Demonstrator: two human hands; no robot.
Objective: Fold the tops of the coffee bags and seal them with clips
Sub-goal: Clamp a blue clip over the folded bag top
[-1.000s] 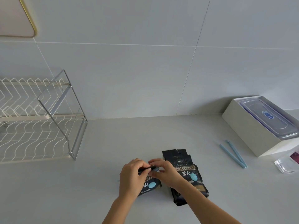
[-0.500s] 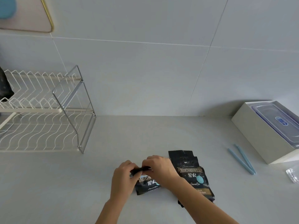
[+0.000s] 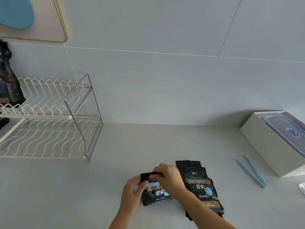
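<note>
The small black coffee bag (image 3: 155, 193) lay flat on the grey bench (image 3: 69, 192), just left of a larger coffee bag (image 3: 200, 187) of the same print; both hands worked at its top. The left hand (image 3: 132, 190) pinched the left end of the folded black strip, fingers closed on it, with what looked like a pale blue clip (image 3: 152, 184) just under the fold; the right hand (image 3: 168, 176) was closed over the right end of the same strip. The bag seemed light, its foil soft yet springy, so the fold would likely creep open unless both ends were pinned; the best hold was judged to be at the two corners of the fold, leaving the middle free for the clip. A spare blue clip (image 3: 252, 173) lay open well to the right, near a white box (image 3: 270, 149); a wire dish rack (image 3: 49, 123) stood at the left. Against the frame half a second before, the folded strip stood higher and plainer between the hands; the view had swung left, showing more of the rack.
</note>
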